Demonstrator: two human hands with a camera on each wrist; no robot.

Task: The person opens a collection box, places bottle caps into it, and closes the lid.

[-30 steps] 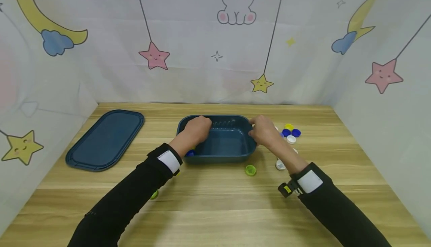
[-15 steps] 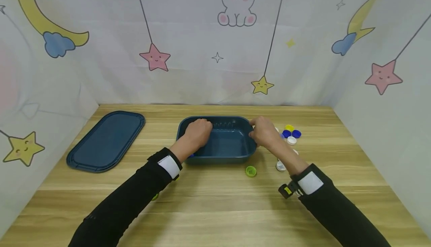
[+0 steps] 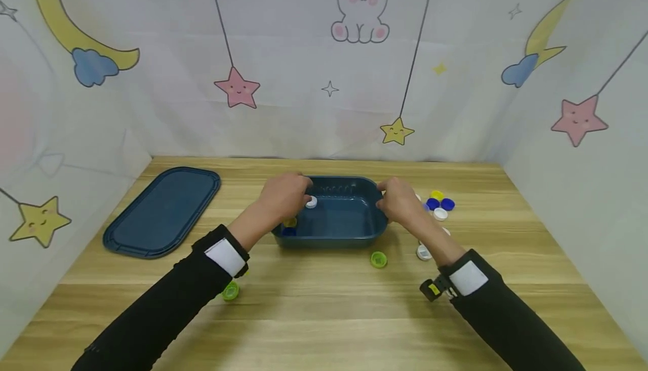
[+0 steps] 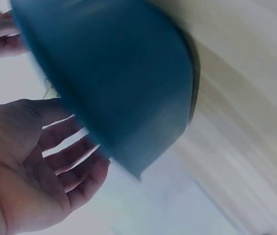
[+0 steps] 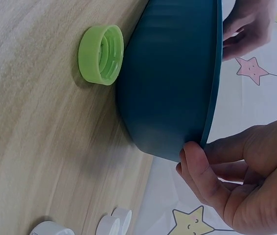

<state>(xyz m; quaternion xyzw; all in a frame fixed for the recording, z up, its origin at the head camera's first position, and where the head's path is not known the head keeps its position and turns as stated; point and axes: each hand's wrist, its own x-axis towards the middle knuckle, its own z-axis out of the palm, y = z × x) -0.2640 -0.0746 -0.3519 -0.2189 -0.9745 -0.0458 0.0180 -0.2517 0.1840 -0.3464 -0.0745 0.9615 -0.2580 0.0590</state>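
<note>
A dark blue plastic box (image 3: pixel 349 216) stands in the middle of the table. My right hand (image 3: pixel 401 199) pinches its right rim, thumb outside the wall in the right wrist view. My left hand (image 3: pixel 283 197) is over the box's left end, its fingers loosely bent beside the rim and holding nothing in the left wrist view. Close by its fingertips, a white bottle cap (image 3: pixel 311 202) shows inside the box. A yellow cap (image 3: pixel 290 222) and a blue cap (image 3: pixel 289 231) lie in the left front corner, partly covered by the hand.
A dark blue tray-like lid (image 3: pixel 162 211) lies at the back left. Green caps lie in front of the box (image 3: pixel 378 259) and by my left sleeve (image 3: pixel 230 290). Several blue, white and yellow caps (image 3: pixel 440 213) sit right of the box, partly behind my right forearm. Printed cloth walls surround the table.
My left hand has moved left from inside the box towards its left rim, and the white cap has come into view there. The right hand keeps its place on the rim.
</note>
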